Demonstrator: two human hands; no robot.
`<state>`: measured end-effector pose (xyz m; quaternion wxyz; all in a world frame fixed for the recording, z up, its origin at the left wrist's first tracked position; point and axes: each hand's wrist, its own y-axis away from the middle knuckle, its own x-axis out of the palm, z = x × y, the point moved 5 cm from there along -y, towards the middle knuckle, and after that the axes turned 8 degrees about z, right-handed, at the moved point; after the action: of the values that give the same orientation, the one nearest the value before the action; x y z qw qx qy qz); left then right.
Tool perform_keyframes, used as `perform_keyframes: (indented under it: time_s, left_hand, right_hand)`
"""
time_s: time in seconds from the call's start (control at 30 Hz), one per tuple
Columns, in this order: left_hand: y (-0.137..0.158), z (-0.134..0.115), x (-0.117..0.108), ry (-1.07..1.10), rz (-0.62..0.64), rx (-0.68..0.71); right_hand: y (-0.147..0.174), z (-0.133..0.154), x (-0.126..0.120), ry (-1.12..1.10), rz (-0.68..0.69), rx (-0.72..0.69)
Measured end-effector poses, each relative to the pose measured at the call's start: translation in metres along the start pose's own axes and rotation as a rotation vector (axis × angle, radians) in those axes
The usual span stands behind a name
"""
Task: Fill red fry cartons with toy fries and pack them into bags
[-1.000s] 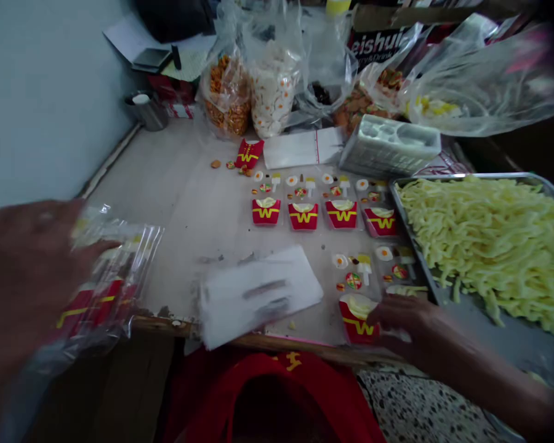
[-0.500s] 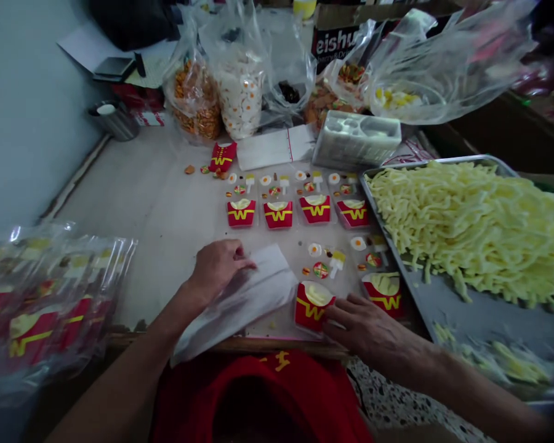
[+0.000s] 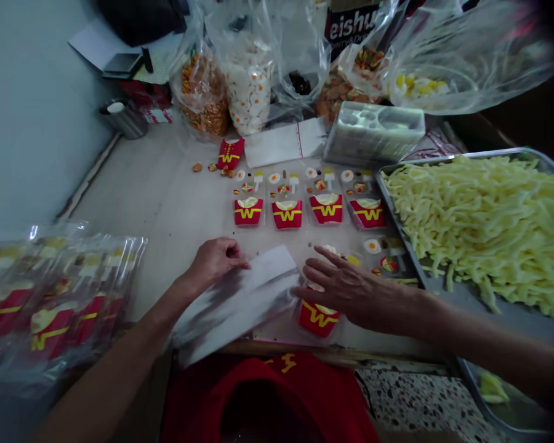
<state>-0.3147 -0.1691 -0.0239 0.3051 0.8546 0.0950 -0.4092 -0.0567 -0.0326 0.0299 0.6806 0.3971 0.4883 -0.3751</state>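
Observation:
My left hand [image 3: 219, 261] pinches the upper edge of a clear, whitish plastic bag [image 3: 252, 307] that slants down to the table's front edge. My right hand [image 3: 335, 283] hovers palm down with its fingers spread, over a clear plastic tray. In that tray a red french-fry carton [image 3: 317, 320] with a yellow W shows below the hand. The hand hides most of the small pieces above the carton. The fingertips are close to the bag's right edge; whether they touch it I cannot tell. Another tray with a small fried egg [image 3: 372, 246] lies right, partly behind my forearm.
Several filled trays [image 3: 287, 214] form a row beyond my hands. A metal tray of pale fry-like strips [image 3: 493, 227] stands right. Bagged packets [image 3: 50, 326] lie left. At the back are a stack of clear trays [image 3: 373, 135], white bags [image 3: 281, 144] and bags of small pieces [image 3: 249, 86].
My right hand has moved up and left off the carton's right side, and its fingers have spread over the tray. The left hand still pinches the bag. The view has shifted slightly.

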Motion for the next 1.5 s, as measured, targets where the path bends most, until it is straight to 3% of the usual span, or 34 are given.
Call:
perform_keyframes:
  time_s: [0.1, 0.2, 0.33, 0.4, 0.6, 0.73, 0.87, 1.27, 1.5]
  left_hand:
    - [0.000, 0.011, -0.022, 0.020, -0.019, 0.084]
    - [0.002, 0.026, -0.036, 0.220, 0.131, 0.008]
    - [0.015, 0.036, -0.037, 0.405, 0.366, -0.071]
    - [0.022, 0.040, -0.035, 0.456, 0.398, -0.093]
    - [0.035, 0.037, -0.032, 0.599, 0.046, -0.114]
    - [0.044, 0.016, -0.027, 0.657, -0.030, -0.120]
    - [0.051, -0.002, -0.033, 0.530, -0.128, -0.088]
    - [0.040, -0.017, -0.024, 0.622, 0.018, -0.016]
    - [0.023, -0.001, -0.024, 0.864, -0.143, -0.008]
  right_hand:
    - [0.001, -0.002, -0.017, -0.056, -0.018, 0.084]
    - [0.000, -0.009, -0.023, -0.102, -0.049, 0.200]
    - [-0.011, -0.022, -0.018, -0.089, -0.104, 0.345]
    - [-0.018, -0.028, -0.020, -0.059, -0.147, 0.401]
    - [-0.036, -0.038, -0.047, -0.032, -0.287, 0.524]
    - [-0.048, -0.034, -0.064, -0.005, -0.362, 0.546]
    - [-0.053, -0.029, -0.066, 0.060, -0.362, 0.575]
    - [-0.065, -0.012, -0.044, 0.075, -0.297, 0.613]
    - [-0.074, -0.017, -0.039, 0.000, -0.273, 0.587]
